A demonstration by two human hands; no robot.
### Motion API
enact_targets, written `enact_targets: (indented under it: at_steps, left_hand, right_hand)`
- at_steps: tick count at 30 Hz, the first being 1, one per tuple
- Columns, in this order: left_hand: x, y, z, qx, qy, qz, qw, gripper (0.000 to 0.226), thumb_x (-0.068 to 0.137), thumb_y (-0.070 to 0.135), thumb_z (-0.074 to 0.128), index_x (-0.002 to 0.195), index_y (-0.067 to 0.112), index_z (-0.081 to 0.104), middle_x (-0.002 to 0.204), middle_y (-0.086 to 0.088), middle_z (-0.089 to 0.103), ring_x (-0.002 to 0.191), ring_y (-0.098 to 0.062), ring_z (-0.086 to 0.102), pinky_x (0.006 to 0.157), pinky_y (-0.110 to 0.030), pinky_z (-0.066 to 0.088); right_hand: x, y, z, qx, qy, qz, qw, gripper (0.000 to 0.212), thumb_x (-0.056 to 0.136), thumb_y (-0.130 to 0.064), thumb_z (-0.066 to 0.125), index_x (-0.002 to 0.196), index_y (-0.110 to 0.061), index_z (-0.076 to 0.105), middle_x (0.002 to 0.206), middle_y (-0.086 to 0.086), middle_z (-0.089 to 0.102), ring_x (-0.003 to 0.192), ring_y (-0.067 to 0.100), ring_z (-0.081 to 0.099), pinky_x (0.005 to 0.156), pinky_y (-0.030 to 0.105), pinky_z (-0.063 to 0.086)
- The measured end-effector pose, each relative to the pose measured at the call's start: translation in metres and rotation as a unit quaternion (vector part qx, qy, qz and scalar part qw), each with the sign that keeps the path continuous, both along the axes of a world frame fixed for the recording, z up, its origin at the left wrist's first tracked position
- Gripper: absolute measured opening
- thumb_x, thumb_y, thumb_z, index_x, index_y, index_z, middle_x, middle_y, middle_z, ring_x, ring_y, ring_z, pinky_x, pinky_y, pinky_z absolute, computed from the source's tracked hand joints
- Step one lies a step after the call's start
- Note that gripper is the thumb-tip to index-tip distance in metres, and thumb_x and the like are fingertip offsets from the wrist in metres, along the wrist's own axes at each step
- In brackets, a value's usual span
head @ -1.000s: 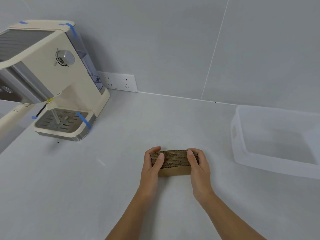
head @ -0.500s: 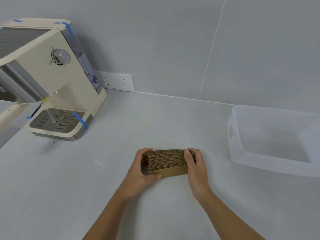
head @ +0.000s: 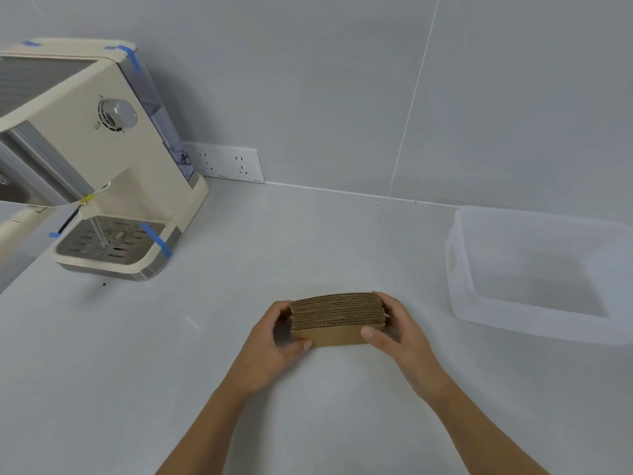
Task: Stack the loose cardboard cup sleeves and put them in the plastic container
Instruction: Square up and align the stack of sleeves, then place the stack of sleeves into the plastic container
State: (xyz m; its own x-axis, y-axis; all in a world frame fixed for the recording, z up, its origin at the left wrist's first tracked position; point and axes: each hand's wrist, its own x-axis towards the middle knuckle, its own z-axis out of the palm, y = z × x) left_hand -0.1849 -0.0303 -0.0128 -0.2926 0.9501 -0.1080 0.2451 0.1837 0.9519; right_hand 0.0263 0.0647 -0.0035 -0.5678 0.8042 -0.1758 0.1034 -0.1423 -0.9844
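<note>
Stack of cup sleeves [head: 337, 318]: brown corrugated cardboard, flattened and pressed together into one block; it sits near the middle of the tabletop [head: 239, 303], toward the person.
Long axis: runs left to right across the view, roughly parallel to the back wall; the layered cut edges face up and away, and a plain flat face is turned toward the person.
Left hand [head: 274, 341]: clamped on the left end of the stack, thumb along the front lower edge, fingers wrapped behind the end.
Right hand [head: 399, 332]: clamped on the right end, thumb pressed on the front face, fingers curled over the top right corner.
Contact with the surface: whether the stack rests on the tabletop or is lifted just off it cannot be told.
Plastic container [head: 534, 323]: translucent, rectangular, open at the top, nothing visible inside; it stands to the right of the stack, apart from it, near the wall.
Coffee machine [head: 102, 159]: cream-coloured, at the far left, with strips of blue tape on it.
Wall socket [head: 227, 162]: white, low on the wall just right of the machine.
</note>
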Motion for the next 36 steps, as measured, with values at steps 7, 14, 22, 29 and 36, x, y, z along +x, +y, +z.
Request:
enact_targets:
  at_steps: [7, 14, 22, 29, 36]
  left_hand:
    - [-0.002, 0.001, 0.0, -0.001, -0.001, -0.001, 1.0, 0.046, 0.071, 0.008, 0.075, 0.106, 0.031, 0.057, 0.103, 0.018, 0.066, 0.099, -0.008, 0.061, 0.086, -0.02, 0.047]
    - [-0.002, 0.001, 0.001, 0.0, -0.015, 0.001, 1.0, 0.046, 0.071, 0.005, 0.074, 0.106, 0.03, 0.059, 0.103, 0.016, 0.067, 0.098, -0.007, 0.062, 0.083, -0.016, 0.047]
    - [-0.003, -0.002, 0.005, 0.007, -0.049, 0.026, 0.998, 0.045, 0.065, 0.01, 0.074, 0.104, 0.029, 0.062, 0.101, 0.01, 0.069, 0.099, -0.011, 0.062, 0.086, -0.023, 0.05]
    - [0.004, -0.002, 0.017, 0.013, -0.07, 0.047, 0.996, 0.045, 0.064, 0.014, 0.076, 0.105, 0.026, 0.063, 0.1, 0.015, 0.07, 0.104, -0.012, 0.061, 0.095, -0.034, 0.044]
    - [0.023, 0.014, 0.043, 0.05, -0.101, 0.055, 0.992, 0.046, 0.063, 0.018, 0.076, 0.107, 0.022, 0.063, 0.098, 0.011, 0.071, 0.096, -0.015, 0.064, 0.086, -0.032, 0.049]
  right_hand:
    - [0.011, 0.003, -0.005, 0.06, -0.08, 0.013, 0.995, 0.06, 0.081, -0.008, 0.067, 0.133, -0.027, 0.043, 0.129, -0.009, 0.056, 0.117, 0.002, 0.052, 0.099, 0.02, 0.042]
    - [0.008, 0.006, -0.005, 0.038, -0.069, -0.004, 0.997, 0.048, 0.08, -0.001, 0.064, 0.109, -0.039, 0.056, 0.114, -0.011, 0.063, 0.101, -0.003, 0.061, 0.079, 0.01, 0.048]
    - [0.007, 0.004, -0.004, 0.025, -0.082, 0.007, 0.996, 0.038, 0.081, -0.006, 0.066, 0.103, -0.034, 0.055, 0.112, -0.002, 0.062, 0.103, 0.014, 0.06, 0.086, 0.026, 0.05]
    - [0.01, 0.005, 0.011, 0.021, -0.043, -0.013, 0.999, 0.033, 0.082, -0.006, 0.063, 0.104, -0.031, 0.058, 0.108, -0.01, 0.066, 0.108, 0.009, 0.059, 0.094, 0.028, 0.046]
    - [0.023, 0.014, 0.042, 0.063, 0.0, -0.062, 0.996, 0.03, 0.083, -0.011, 0.064, 0.104, -0.032, 0.061, 0.109, -0.007, 0.068, 0.108, 0.015, 0.059, 0.101, 0.045, 0.043]
